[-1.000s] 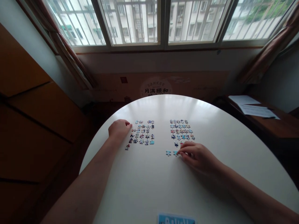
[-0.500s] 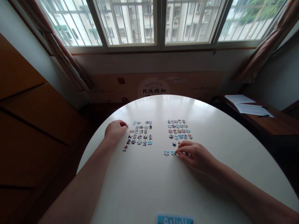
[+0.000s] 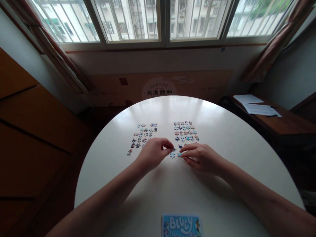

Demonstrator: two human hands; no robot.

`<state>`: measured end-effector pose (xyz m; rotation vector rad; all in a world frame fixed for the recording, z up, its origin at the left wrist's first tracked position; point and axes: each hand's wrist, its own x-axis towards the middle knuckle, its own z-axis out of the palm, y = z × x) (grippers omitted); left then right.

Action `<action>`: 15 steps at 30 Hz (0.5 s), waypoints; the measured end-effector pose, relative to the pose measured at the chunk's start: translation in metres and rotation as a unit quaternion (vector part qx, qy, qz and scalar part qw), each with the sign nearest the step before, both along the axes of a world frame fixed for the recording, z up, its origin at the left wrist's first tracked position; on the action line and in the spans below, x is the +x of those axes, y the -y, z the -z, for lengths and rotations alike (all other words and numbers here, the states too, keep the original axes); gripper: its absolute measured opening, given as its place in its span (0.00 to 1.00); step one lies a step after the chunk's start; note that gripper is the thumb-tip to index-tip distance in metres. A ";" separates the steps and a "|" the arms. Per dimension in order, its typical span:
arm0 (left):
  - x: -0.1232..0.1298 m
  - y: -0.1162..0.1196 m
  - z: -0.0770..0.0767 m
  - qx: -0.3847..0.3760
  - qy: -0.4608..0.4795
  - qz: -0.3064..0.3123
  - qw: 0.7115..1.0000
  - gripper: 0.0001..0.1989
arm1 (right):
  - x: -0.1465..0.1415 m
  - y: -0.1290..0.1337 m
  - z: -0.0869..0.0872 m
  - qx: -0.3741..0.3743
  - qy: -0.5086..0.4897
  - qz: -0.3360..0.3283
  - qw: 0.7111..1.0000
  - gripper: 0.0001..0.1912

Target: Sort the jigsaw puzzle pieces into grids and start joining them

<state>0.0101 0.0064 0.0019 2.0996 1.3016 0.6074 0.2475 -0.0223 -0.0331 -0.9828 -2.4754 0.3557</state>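
Note:
My left hand (image 3: 155,151) is over the middle of the white table (image 3: 145,200), thumb and index finger pinching a small puzzle piece (image 3: 174,149). Just beneath that piece, a light blue puzzle piece (image 3: 172,155) lies on the table. My right hand (image 3: 202,157) rests close by on the right, its bent fingertips on another blue puzzle piece (image 3: 179,154) at the table surface. Beyond it are rows of loose pieces (image 3: 185,133), the nearest row partly hidden by the hand. A second group of pieces (image 3: 144,135) lies to the left, partly covered by my left hand.
A blue box or card reading "Bluey" (image 3: 182,225) lies at the near side of the table. Behind the round table are a long printed box (image 3: 111,87) and a barred window. Papers (image 3: 261,110) and a pen lie on a brown desk at right.
My left hand has moved right with a puzzle piece, from the far left of the pieces to beside my right hand. My right hand stays by the blue pieces. The view has tilted slightly down.

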 end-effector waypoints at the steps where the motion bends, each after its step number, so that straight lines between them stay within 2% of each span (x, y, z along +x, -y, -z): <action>1: 0.006 0.003 0.005 -0.009 -0.008 0.012 1.000 0.08 | 0.000 0.000 0.001 0.003 0.007 -0.003 1.000 0.12; 5: 0.015 0.003 0.018 -0.017 -0.036 0.018 0.999 0.10 | 0.003 0.001 0.000 0.003 0.034 -0.008 0.999 0.12; 15: 0.025 0.010 0.023 0.009 -0.031 0.031 0.999 0.10 | 0.014 0.000 -0.005 -0.017 0.045 0.008 0.999 0.12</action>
